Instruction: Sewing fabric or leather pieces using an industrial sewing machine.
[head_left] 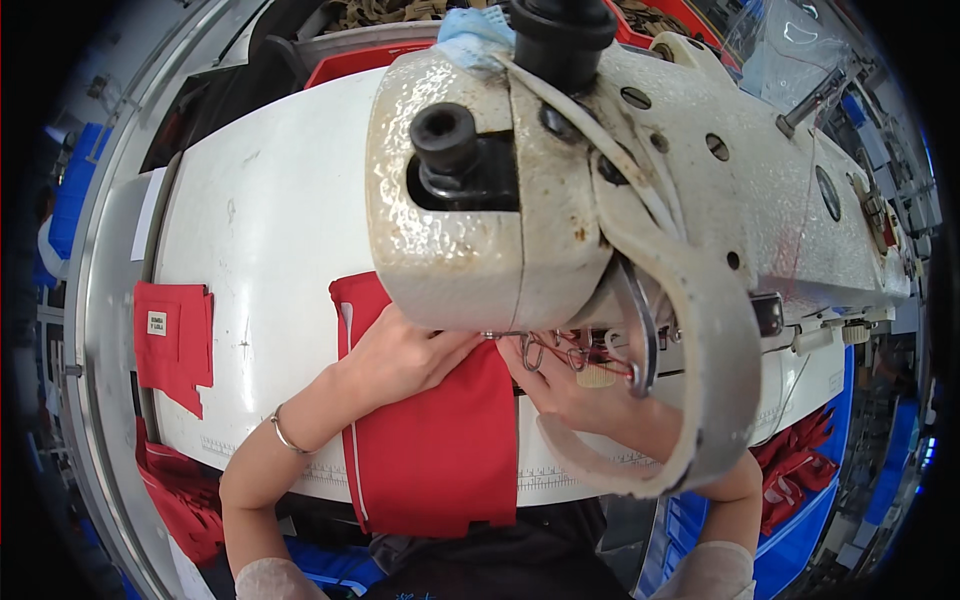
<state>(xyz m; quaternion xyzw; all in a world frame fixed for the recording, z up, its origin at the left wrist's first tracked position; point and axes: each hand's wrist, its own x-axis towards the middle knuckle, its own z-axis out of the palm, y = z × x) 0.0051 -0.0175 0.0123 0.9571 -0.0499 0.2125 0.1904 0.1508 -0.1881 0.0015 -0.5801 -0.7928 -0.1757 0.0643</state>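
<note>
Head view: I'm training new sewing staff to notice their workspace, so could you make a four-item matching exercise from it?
1. Left hand
2. Metal bracelet
3. Light-blue wad
4. Red piece with a small pale label

A. On top of the sewing machine
B. At the left edge of the white worktop
C. On the larger red cloth
D. Around the left forearm

Pairs: 1-C, 2-D, 3-A, 4-B

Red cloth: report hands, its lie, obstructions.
Left hand on cloth. Right hand beside its right edge. Near end overhangs table. Machine hides some fingertips.
</note>
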